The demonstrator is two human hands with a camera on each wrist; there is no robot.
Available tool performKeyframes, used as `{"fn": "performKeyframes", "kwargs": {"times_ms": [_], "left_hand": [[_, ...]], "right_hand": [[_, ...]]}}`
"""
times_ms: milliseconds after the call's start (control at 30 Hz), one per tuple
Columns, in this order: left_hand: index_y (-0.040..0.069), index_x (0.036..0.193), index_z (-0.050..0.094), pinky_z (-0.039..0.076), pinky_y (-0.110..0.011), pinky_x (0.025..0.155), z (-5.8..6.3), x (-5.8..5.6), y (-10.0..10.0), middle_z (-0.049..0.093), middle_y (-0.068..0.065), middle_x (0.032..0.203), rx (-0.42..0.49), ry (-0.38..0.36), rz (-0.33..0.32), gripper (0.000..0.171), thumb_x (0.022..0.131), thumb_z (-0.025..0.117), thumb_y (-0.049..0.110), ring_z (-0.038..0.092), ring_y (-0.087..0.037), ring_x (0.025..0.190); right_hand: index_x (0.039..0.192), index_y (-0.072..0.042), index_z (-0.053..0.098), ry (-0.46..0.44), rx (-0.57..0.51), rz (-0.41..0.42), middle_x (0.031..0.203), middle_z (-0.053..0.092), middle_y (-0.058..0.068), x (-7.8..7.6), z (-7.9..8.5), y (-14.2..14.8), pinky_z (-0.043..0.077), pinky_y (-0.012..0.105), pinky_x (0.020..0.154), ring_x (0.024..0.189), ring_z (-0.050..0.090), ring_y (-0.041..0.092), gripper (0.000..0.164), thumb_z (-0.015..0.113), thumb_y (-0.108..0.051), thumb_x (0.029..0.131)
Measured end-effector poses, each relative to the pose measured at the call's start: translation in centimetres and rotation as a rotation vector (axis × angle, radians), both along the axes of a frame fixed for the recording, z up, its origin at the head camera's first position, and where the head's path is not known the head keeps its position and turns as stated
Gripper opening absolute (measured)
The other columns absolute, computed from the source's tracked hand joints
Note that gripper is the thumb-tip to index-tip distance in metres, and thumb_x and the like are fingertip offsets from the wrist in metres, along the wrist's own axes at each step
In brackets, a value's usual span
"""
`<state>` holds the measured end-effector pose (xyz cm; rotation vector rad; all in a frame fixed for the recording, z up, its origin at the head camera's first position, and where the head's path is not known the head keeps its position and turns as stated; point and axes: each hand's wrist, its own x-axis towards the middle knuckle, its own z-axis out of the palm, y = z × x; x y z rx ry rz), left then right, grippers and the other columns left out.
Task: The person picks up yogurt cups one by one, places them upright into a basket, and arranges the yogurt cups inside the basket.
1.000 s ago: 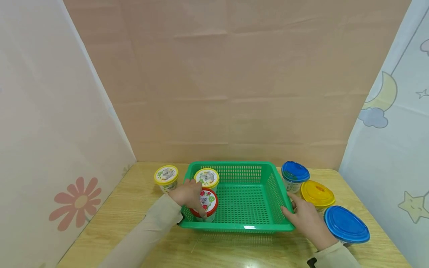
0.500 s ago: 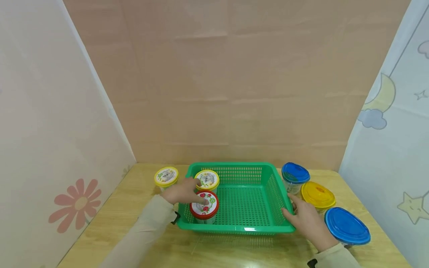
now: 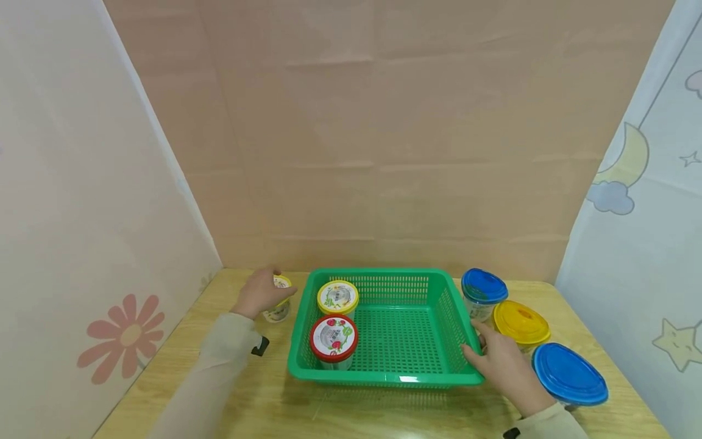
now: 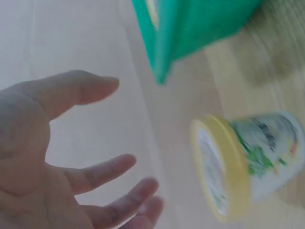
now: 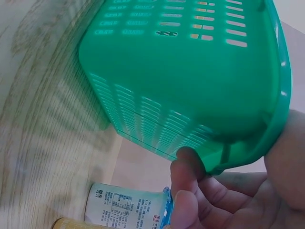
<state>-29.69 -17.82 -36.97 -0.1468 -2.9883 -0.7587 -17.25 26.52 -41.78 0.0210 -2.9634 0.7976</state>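
Observation:
My left hand [image 3: 262,291] hovers over a yellow-lidded tub [image 3: 276,313] left of the basket. The left wrist view shows its thumb and fingers spread, apart from the tub [image 4: 267,157]. With my right hand [image 3: 503,363] I grip the right rim of the green plastic basket [image 3: 384,373], fingers outside under the edge, thumb toward the inside. Within the basket, along its left side, stand a second yellow-lidded tub [image 3: 337,297] and a red-lidded tub [image 3: 334,337] in front of it, both upright.
To the basket's right stand a blue-lidded tub [image 3: 484,286], a yellow-lidded container [image 3: 521,321] and a larger blue-lidded container [image 3: 570,374], close to my right hand. The wooden table [image 3: 351,414] ends at a brown backdrop [image 3: 351,152].
My left hand has let go of the red-lidded tub, which stays in the basket, and has moved left to the tub outside. The right hand stays on the rim.

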Motion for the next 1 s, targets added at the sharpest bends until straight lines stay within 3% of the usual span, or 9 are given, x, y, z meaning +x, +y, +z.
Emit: {"fn": "performKeyframes", "kwargs": {"times_ms": [200,400,733,1000], "left_hand": [[-0.007,0.142,0.04,0.044,-0.063,0.089,-2.2,-0.9,-1.7,0.043,-0.037,0.131,0.019,-0.061,0.086,0.087,0.082,0.074,0.047,0.035,-0.052,0.12],[-0.006,0.148,0.032,0.039,-0.067,0.091,-4.3,-2.0,-3.0,0.04,-0.039,0.131,-0.013,-0.074,0.177,0.11,0.074,0.075,0.064,0.035,-0.055,0.121],[-0.005,0.149,0.027,0.041,-0.066,0.09,-6.8,-3.5,-3.8,0.042,-0.037,0.128,0.067,-0.122,0.175,0.113,0.074,0.074,0.067,0.037,-0.052,0.118],[-0.004,0.148,0.025,0.041,-0.066,0.091,-7.9,-3.6,-4.3,0.046,-0.036,0.129,0.113,-0.139,0.177,0.111,0.076,0.074,0.065,0.04,-0.054,0.118]], "right_hand": [[0.136,0.014,0.049,0.0,0.012,0.007,0.083,0.067,0.006,0.1,-0.3,0.0,0.049,0.031,0.056,0.067,0.059,0.014,0.061,0.07,-0.02,0.091],[0.137,0.015,0.048,-0.003,0.007,0.009,0.085,0.068,0.008,0.0,-0.3,0.0,0.05,0.031,0.056,0.068,0.059,0.014,0.062,0.07,-0.021,0.091],[0.138,0.016,0.045,-0.01,-0.009,0.007,0.085,0.068,0.008,0.0,0.1,0.2,0.051,0.031,0.057,0.07,0.061,0.016,0.062,0.069,-0.019,0.092],[0.139,0.016,0.044,-0.022,-0.013,0.014,0.09,0.07,0.013,-0.1,-0.1,-0.1,0.052,0.033,0.058,0.071,0.062,0.016,0.063,0.068,-0.019,0.093]]}}
